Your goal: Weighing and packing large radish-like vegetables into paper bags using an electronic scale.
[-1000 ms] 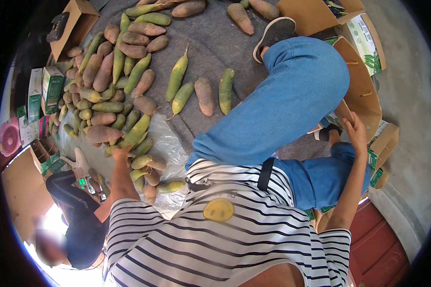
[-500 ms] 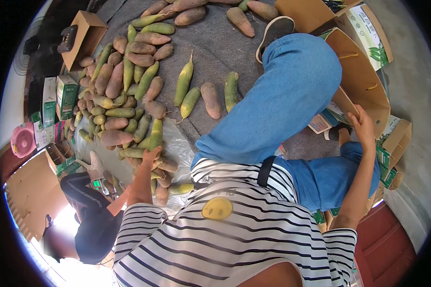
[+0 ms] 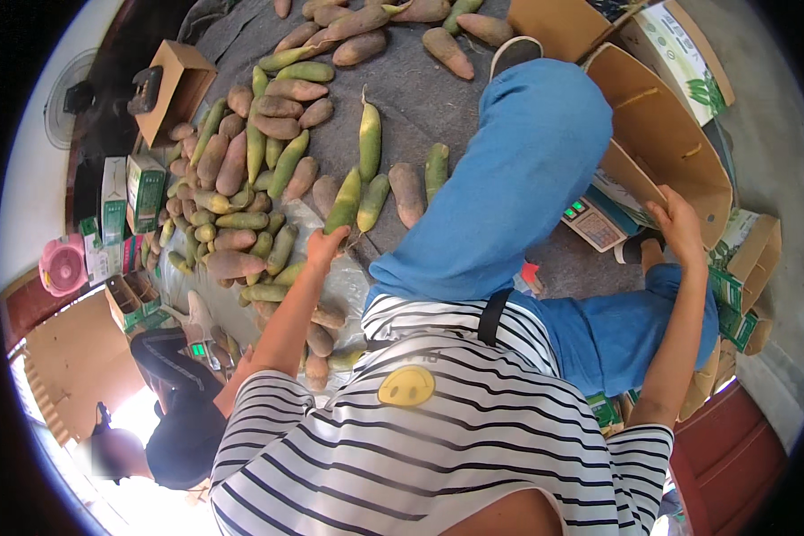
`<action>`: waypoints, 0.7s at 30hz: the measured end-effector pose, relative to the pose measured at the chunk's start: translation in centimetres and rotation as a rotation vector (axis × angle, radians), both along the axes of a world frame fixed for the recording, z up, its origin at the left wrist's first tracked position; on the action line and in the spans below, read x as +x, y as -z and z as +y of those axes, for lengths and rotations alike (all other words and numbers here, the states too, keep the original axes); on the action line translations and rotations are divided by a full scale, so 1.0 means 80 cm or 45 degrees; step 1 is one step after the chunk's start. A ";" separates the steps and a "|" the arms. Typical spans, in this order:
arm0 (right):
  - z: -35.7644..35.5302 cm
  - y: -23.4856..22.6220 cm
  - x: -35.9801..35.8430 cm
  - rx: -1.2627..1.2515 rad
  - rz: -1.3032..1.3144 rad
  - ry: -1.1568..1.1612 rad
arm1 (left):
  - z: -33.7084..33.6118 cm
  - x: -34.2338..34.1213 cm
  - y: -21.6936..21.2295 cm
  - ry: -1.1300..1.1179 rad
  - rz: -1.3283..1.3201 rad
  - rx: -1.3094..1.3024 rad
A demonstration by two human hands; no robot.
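Note:
My left hand (image 3: 329, 241) is closed round the lower end of a green radish (image 3: 344, 201), which points away from me at the right side of the pile. Just beyond it, a few radishes lie apart on the dark cloth, among them a long green radish (image 3: 370, 138), a short green radish (image 3: 372, 204) and a reddish-brown radish (image 3: 407, 194). On the right, my right hand (image 3: 676, 223) grips the near edge of an open cardboard box (image 3: 665, 129). Part of the box's inside is hidden from view.
A large pile of green and reddish radishes (image 3: 232, 241) spreads to the left. Beside the right box sits a scale with a lit display (image 3: 594, 223). More cartons (image 3: 746, 259) stand at the right. A co-worker (image 3: 183, 438) sits lower left, near a pink fan (image 3: 63, 265).
My left hand has moved right and away from me, bringing the green radish off the pile to beside the separate ones. My right hand stays on the box; more of the scale shows.

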State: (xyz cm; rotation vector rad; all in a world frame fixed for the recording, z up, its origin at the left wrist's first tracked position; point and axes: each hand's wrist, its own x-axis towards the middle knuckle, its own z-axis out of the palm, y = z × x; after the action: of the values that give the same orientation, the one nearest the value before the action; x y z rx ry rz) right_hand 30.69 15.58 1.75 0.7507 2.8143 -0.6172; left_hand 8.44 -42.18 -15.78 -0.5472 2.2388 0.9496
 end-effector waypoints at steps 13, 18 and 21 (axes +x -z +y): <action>-0.005 -0.002 -0.003 0.001 -0.080 0.035 | 0.275 -0.052 -0.258 0.800 1.059 0.611; -0.003 0.002 -0.002 -0.030 -0.074 0.006 | 0.413 -0.036 -0.351 1.346 1.553 0.812; 0.001 0.015 0.002 0.001 0.055 -0.026 | 0.502 -0.008 -0.329 1.453 1.369 1.013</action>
State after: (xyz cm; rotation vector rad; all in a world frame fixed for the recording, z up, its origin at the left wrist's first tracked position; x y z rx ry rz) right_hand 30.82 15.70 0.58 0.7167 2.8580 -0.6364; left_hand 7.77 -2.02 10.57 1.7422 2.0372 1.4136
